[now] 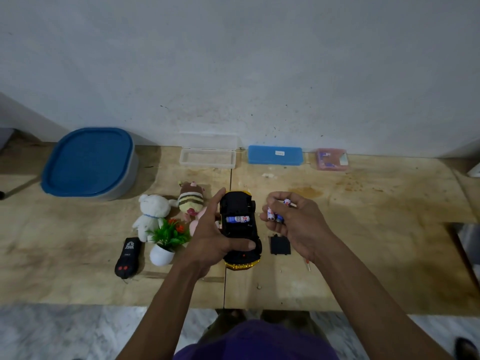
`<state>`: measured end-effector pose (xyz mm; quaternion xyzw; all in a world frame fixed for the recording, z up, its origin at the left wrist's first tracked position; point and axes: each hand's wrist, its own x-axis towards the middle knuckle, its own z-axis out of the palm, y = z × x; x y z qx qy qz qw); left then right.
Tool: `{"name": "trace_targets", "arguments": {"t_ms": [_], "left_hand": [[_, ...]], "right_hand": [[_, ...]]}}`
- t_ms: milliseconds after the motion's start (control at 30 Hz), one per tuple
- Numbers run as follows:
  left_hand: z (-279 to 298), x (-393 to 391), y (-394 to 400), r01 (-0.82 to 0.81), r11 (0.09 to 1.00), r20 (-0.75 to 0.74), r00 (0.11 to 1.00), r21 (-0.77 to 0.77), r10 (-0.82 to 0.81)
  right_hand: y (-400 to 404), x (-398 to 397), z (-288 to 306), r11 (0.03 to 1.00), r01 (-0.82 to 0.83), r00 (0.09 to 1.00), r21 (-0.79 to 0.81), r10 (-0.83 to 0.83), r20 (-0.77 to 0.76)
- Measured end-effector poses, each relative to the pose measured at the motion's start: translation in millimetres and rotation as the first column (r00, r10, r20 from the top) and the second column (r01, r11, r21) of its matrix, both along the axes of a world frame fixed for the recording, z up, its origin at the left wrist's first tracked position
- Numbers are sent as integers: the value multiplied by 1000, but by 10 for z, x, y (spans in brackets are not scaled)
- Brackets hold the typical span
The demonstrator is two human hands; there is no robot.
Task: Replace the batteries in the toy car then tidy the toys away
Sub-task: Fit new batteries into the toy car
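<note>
A yellow toy car lies upside down on the wooden table, its black underside up. Its battery bay is uncovered and one battery lies inside. My left hand grips the car from the left, thumb across its near end. To the right of the car, my right hand holds several loose batteries in curled fingers. The black battery cover lies on the table beside the car, under my right hand.
A white plush bear, a striped plush, a small potted plant and a black remote sit left of the car. At the back stand a blue-lidded tub, an open clear box, a blue case and a pink box. A small screwdriver lies right.
</note>
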<state>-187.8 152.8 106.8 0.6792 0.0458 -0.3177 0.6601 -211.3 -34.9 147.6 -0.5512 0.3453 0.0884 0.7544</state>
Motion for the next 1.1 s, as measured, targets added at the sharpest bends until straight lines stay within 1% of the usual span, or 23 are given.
{"name": "trace_targets", "arguments": {"t_ms": [67, 100, 167, 233, 300, 400, 500, 567, 700, 800, 867, 967, 1100], "left_hand": [[3, 3, 9, 17, 1000, 14, 1000, 13, -17], [13, 6, 9, 23, 1000, 22, 999, 18, -23], [35, 16, 7, 28, 999, 31, 999, 20, -28], [67, 27, 3, 32, 999, 37, 999, 11, -32], [118, 31, -5, 39, 999, 35, 999, -11, -38], [165, 38, -11, 45, 999, 29, 999, -27, -44], [176, 34, -11, 59, 998, 25, 998, -29, -58], [183, 21, -14, 62, 998, 21, 998, -30, -61], [203, -5, -11, 71, 997, 19, 997, -28, -70], [173, -10, 1, 65, 998, 21, 998, -29, -64], [150, -6, 10, 61, 997, 23, 998, -38, -60], [114, 10, 37, 55, 998, 16, 998, -44, -54], [73, 32, 63, 58, 998, 34, 998, -33, -56]], "right_hand": [[8, -24, 9, 987, -113, 993, -118, 116, 16], [15, -31, 20, 958, -188, 980, -216, 198, 21], [37, -31, 46, 850, -298, 942, -435, 336, 12], [58, -8, 84, 739, -341, 908, -581, 419, 0], [66, 19, 123, 644, -387, 865, -660, 502, -17], [69, 60, 178, 519, -463, 791, -718, 607, -72], [105, 115, 187, 394, -490, 743, -778, 655, -137], [138, 153, 172, 343, -491, 732, -801, 661, -166], [195, 211, 149, 307, -488, 699, -817, 697, -156], [255, 217, 116, 299, -458, 680, -837, 725, -112], [294, 202, 101, 315, -426, 661, -848, 748, -54], [301, 192, 86, 365, -423, 638, -829, 770, 13], [270, 220, 42, 365, -427, 601, -827, 798, 41]]}}
